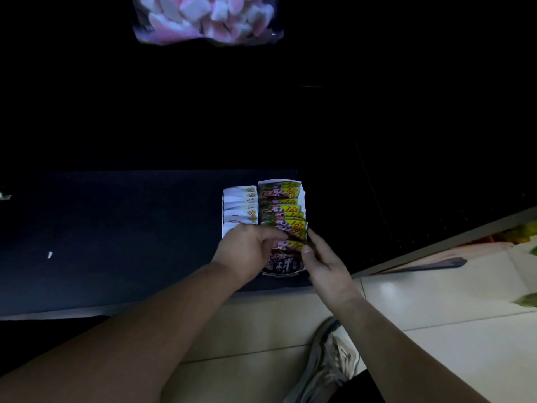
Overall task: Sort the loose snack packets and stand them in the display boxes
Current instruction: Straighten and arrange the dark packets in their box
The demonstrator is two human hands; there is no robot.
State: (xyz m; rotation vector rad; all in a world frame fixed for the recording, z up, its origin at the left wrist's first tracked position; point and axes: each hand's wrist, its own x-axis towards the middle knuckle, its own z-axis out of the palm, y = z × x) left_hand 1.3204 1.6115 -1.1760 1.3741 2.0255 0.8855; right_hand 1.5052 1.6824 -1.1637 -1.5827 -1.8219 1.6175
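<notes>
Both hands are at the front of the right display box (283, 266). The left hand (247, 247) curls its fingers (276, 235) onto the left edge of the front packet (289, 245), and the right hand (325, 260) pinches that packet's right edge between thumb and forefinger, so the fingers of both are clamped on it rather than spread. Just beyond the fingers a row of green packets (280, 209) with yellow corner flashes stands upright, overlapping front to back. Beside the left fingers, touching that box, the left display box (225, 228) holds a similar row of white packets (239, 205). These look like thin foil sachets: light, floppy and glossy, so probably slippery and inclined to slump or fan sideways unless packed snugly. The side seams, where the fingers already are, seem the safest hold, since squeezing the middle could crush what is inside. The boxes appear to be light card and may slide if pushed. They sit near the right end of a dark surface (116, 228) that is low and dimly lit. Below the wrists runs a pale tiled floor (436, 301) with a worn shoe (331, 362) on it. Well beyond the fingers, in deep shadow, is a clear bag of pink and white marshmallows (207, 20).
</notes>
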